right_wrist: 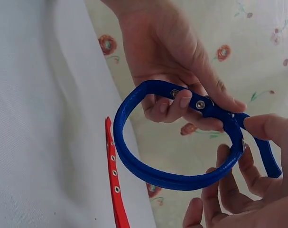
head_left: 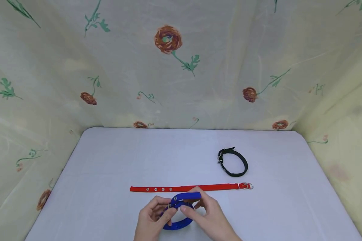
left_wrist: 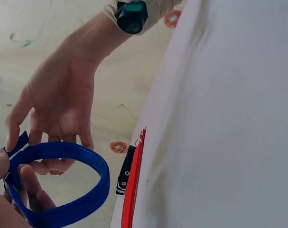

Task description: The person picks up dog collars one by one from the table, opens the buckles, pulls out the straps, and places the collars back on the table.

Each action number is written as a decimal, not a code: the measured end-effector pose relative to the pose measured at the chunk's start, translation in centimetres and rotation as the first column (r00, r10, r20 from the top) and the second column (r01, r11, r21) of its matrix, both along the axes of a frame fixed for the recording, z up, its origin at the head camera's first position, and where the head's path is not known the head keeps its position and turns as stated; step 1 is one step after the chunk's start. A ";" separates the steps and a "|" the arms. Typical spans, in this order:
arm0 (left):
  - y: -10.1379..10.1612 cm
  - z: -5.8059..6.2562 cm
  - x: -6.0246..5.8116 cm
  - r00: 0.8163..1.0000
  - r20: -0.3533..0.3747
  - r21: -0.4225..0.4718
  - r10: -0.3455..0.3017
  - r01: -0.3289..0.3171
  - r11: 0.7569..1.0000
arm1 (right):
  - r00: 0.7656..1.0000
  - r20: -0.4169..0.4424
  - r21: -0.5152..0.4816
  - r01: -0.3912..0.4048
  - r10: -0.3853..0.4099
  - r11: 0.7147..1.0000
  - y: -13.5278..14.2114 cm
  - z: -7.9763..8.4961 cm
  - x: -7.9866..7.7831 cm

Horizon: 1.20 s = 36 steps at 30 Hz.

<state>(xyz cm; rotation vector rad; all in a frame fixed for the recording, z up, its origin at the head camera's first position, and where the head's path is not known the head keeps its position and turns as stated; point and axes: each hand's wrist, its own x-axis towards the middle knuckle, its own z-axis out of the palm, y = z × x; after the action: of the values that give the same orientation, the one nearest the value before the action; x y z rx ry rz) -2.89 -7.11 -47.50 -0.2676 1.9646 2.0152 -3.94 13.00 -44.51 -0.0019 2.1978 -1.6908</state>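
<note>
A blue collar with metal eyelets is bent into a loop between both hands, over the near middle of the table. My left hand pinches it at the buckle end, thumb on top and fingers underneath. On the other side, my right hand holds the strap close to the buckle, and the loose tip sticks out past it. In the right wrist view the blue collar shows as a wide closed ring, its strap running through the metal fitting. Fingers partly hide the buckle.
Just beyond the hands a red collar lies stretched out straight, eyelets to the left and buckle to the right. Farther back on the right rests a black collar, fastened into a ring. The white table is enclosed by flowered cloth.
</note>
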 end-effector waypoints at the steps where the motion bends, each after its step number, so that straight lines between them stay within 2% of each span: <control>1: 0.0 0.1 0.0 1.000 -0.007 -0.010 0.001 -0.002 1.000 | 1.000 -0.003 0.006 0.006 -0.006 1.000 0.0 0.0 0.0; 3: 0.1 0.1 0.0 0.999 -0.035 -0.037 0.000 -0.001 0.999 | 1.000 -0.010 0.023 0.018 -0.018 1.000 -0.2 0.0 0.2; 7: 0.3 0.2 0.2 0.991 -0.119 -0.125 -0.064 0.049 0.991 | 0.997 -0.068 0.060 0.037 -0.033 0.997 -0.8 0.0 0.3; 12: 0.4 0.1 0.3 0.962 -0.227 -0.244 -0.149 0.092 0.965 | 0.977 -0.214 0.200 0.060 -0.016 0.978 -1.6 -0.1 0.8; 16: 0.3 0.3 0.4 0.937 -0.296 -0.311 -0.185 0.088 0.946 | 0.964 -0.267 0.262 0.072 0.001 0.962 -1.9 -0.4 1.0; 20: 0.3 0.6 0.4 0.921 -0.336 -0.366 -0.196 0.063 0.928 | 0.966 -0.256 0.256 0.020 0.048 0.967 -1.9 -0.5 0.9; 26: 0.4 1.0 0.4 0.908 -0.365 -0.417 -0.207 0.040 0.908 | 0.963 -0.242 0.229 -0.061 0.117 0.972 -1.5 -0.6 0.6; 31: 0.5 1.1 0.3 0.905 -0.377 -0.415 -0.198 0.026 0.909 | 0.965 -0.223 0.268 -0.073 0.135 0.961 -1.4 -0.5 0.7; 36: 0.4 1.1 0.3 0.903 -0.365 -0.438 -0.226 0.047 0.898 | 0.979 -0.174 0.285 -0.057 0.110 0.957 -1.4 -0.4 1.1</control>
<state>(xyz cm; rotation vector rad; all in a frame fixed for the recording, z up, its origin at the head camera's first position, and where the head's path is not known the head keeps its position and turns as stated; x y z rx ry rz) -2.59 -6.74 -46.38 0.2243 2.5902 1.6298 -2.85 11.58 -44.90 -0.1874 2.5212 -1.3713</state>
